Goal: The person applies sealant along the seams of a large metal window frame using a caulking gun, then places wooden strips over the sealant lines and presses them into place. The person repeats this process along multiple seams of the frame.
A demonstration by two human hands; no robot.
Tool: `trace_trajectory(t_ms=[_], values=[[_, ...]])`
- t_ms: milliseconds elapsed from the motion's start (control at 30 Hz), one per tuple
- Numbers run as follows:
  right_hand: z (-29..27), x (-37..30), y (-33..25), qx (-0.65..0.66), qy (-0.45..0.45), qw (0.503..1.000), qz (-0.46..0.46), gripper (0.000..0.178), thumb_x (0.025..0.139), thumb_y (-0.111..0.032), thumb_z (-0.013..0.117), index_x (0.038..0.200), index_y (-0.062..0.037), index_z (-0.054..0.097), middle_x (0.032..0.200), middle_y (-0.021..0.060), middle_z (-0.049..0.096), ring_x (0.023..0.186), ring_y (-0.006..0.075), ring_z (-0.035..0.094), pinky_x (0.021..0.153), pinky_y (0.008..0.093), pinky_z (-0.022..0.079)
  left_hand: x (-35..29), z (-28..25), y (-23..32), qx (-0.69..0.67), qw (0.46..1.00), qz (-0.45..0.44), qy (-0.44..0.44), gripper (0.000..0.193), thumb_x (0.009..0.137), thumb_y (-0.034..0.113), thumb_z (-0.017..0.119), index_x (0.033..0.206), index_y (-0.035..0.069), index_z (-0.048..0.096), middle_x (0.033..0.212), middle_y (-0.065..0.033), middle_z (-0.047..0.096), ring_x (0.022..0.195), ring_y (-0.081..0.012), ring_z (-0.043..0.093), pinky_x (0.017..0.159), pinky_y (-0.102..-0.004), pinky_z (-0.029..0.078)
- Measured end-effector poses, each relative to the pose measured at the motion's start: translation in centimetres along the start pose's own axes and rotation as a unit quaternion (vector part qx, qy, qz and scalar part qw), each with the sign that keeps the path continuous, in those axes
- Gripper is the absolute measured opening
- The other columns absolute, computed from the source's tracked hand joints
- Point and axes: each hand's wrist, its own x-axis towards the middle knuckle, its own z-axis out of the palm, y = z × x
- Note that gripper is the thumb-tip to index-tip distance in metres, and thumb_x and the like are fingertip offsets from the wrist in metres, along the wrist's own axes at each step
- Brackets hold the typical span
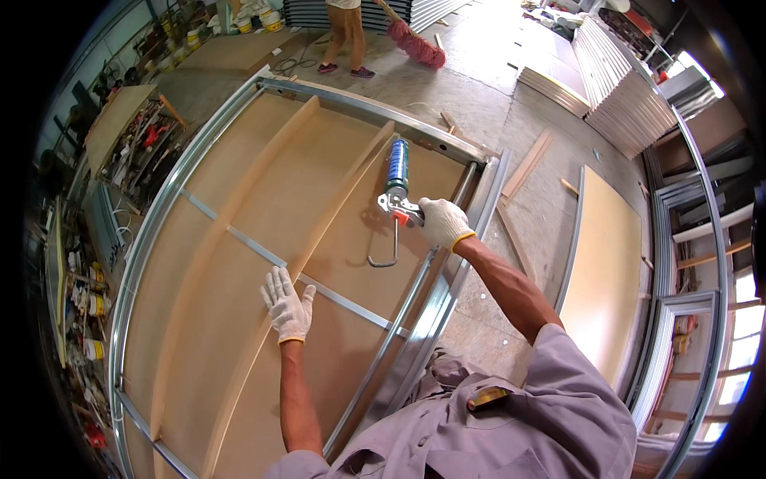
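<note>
My right hand [441, 221], in a white knit glove, grips the handle of a caulking gun [395, 199] with a teal cartridge; its nozzle points away from me over the far part of the panel. My left hand [287, 306], also gloved, lies flat with fingers spread on a long wooden strip [319, 223] that runs lengthwise down a brown fibreboard panel [239, 263]. The panel sits inside a shiny metal frame [148, 239] with a thin metal cross bar [255, 249]. A second wooden strip lies parallel further left.
Another person's legs [345, 36] and a red broom [415, 40] are at the far end. Stacked metal panels [622, 88] stand at right, a second board [606, 271] lies on the floor, wood offcuts [527, 164] lie beside the frame, and cluttered shelves [88, 279] line the left.
</note>
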Motion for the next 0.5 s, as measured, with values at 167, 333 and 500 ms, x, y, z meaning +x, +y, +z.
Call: trace_trajectory(t_ms=[167,333,500], values=[[0.7,-1.8,-0.5,-0.026,0.008,0.999,0.029,0.026,0.091,-0.025,0.066,0.106,-0.0041,0.071,0.091,0.0235,0.076,0.092,0.0398,0.076,0.078,0.0513,0.060,0.2,-0.2,-0.3,-0.005,1.000,-0.005,-0.026,0.090,0.103,0.057,0.058,0.165,-0.001,0.028,0.172,-0.0223,0.029,0.160,-0.0388,0.025,0.130,-0.0590,0.018],[1.1,-4.8,-0.2,-0.057,0.003,0.996,0.068,0.028,0.091,-0.028,0.068,0.107,-0.0048,0.071,0.092,0.0216,0.076,0.091,0.0394,0.077,0.079,0.0506,0.060,0.0,-0.2,-0.6,-0.002,1.000,-0.006,-0.025,0.091,0.102,0.057,0.059,0.165,0.000,0.027,0.173,-0.0207,0.028,0.160,-0.0386,0.025,0.130,-0.0586,0.017],[0.2,-7.7,-0.1,-0.042,0.014,0.993,0.105,0.030,0.088,-0.028,0.070,0.109,-0.0060,0.072,0.094,0.0200,0.077,0.092,0.0394,0.077,0.081,0.0501,0.061,0.2,-0.4,-0.3,-0.010,0.999,-0.017,-0.043,0.091,0.102,0.057,0.059,0.166,0.000,0.026,0.173,-0.0199,0.027,0.160,-0.0384,0.024,0.130,-0.0584,0.016]])
